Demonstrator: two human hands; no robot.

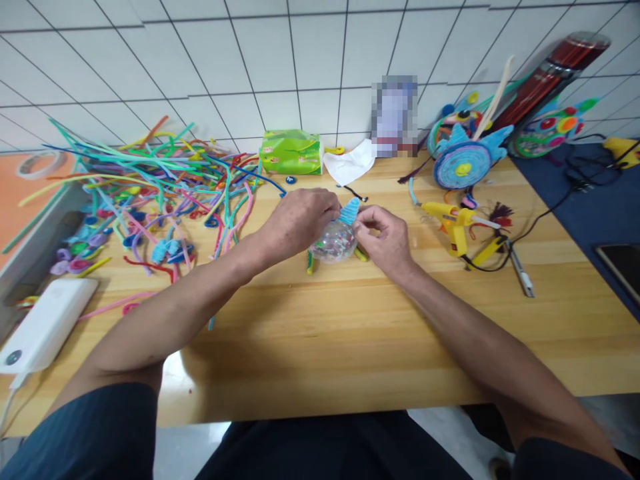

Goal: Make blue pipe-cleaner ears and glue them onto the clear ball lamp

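A small pointed piece of light-blue ribbed pipe cleaner [349,211] stands on top of a clear plastic dome [333,245], with coloured bits showing through it. From the left, my left hand [304,215] is closed, its fingertips at the edge of the blue piece and partly hidden behind my own knuckles. My right hand [386,239] pinches at the lower right edge of the same piece, close against the dome. Green-and-yellow handles, perhaps of pliers [360,254], stick out from under the dome on both sides.
A heap of pipe cleaners [165,167] covers the left of the table. Behind are a green tissue pack [291,152] and white paper [350,163]. On the right lie a yellow glue gun [454,225], a cutter knife [521,270], a blue craft disc [463,165] and a red flask [555,77].
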